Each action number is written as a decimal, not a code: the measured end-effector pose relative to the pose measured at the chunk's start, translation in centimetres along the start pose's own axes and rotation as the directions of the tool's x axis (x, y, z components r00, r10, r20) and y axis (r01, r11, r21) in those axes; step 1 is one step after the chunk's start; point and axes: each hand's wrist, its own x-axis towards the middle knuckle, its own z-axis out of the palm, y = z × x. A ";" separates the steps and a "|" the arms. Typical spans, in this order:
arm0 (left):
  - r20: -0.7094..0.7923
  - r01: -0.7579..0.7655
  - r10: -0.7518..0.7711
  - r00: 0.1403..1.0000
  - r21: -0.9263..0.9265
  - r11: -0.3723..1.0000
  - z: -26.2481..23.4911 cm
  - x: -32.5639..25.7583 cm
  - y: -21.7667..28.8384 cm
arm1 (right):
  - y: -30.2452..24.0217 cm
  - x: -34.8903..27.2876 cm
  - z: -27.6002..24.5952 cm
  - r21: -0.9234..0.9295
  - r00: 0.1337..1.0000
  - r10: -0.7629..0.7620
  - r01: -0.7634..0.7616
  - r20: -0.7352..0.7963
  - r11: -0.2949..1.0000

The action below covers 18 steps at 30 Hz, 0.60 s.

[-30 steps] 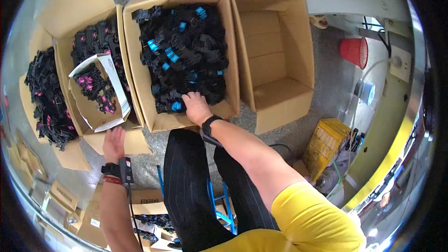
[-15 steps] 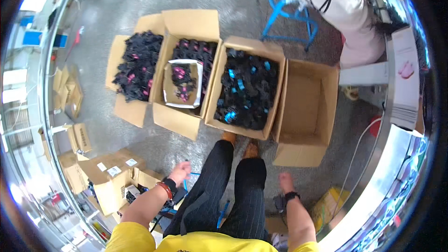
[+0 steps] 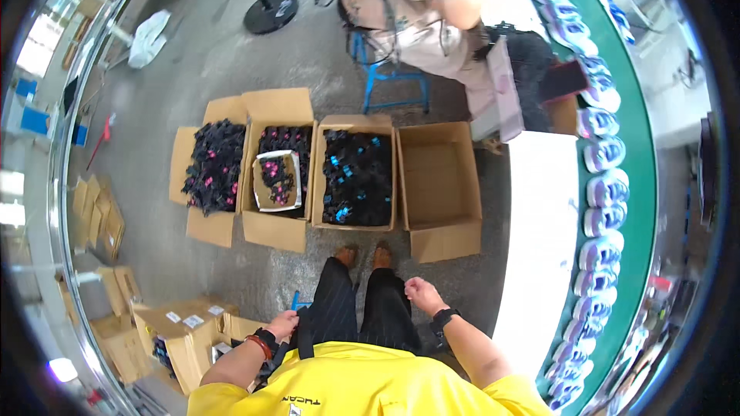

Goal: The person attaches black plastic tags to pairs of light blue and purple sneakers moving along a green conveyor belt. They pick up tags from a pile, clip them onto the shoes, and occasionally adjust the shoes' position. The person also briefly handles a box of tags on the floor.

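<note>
My left hand point(image 3: 284, 324) hangs beside my dark trouser leg, close to a dark strap. Its fingers are curled, and whatever might be inside them is hidden. On the other side, in front of my right leg, my right hand point(image 3: 421, 293) is loosely closed with nothing visible in it. Neither hand touches the boxes ahead of my feet. The closest is an open carton point(image 3: 316, 219) full of black pieces with blue bits point(image 3: 358, 177). To its right stands an open carton with nothing seen inside point(image 3: 439, 185).
Further left are a carton holding a smaller white-edged box point(image 3: 299, 199) and one heaped with black and pink pieces point(image 3: 212, 169). Other cartons point(image 3: 181, 323) stand at lower left. Shoes point(image 3: 605, 189) line a green conveyor point(image 3: 636, 185) beside a white tabletop point(image 3: 539, 216). A person point(image 3: 432, 31) sits on a blue stool point(image 3: 397, 88).
My view has shifted rightward, bringing the conveyor and shoes into sight. My right hand has come up and inward, before my leg. The left hand has drawn back toward my thigh.
</note>
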 end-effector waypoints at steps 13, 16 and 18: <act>0.195 -0.246 0.192 0.962 0.306 0.920 -9.6 7.5 13.1 | 6.2 -18.9 9.2 0.126 0.914 0.202 -0.168 -0.352 0.978; 0.373 -0.295 0.114 0.921 0.475 0.829 -15.2 17.6 14.7 | 6.9 -23.2 13.5 0.323 0.824 0.346 -0.212 -0.448 0.922; 0.348 -0.320 0.152 0.925 0.497 0.807 -15.2 18.5 17.6 | 7.9 -25.1 16.5 0.432 0.764 0.420 -0.207 -0.489 0.878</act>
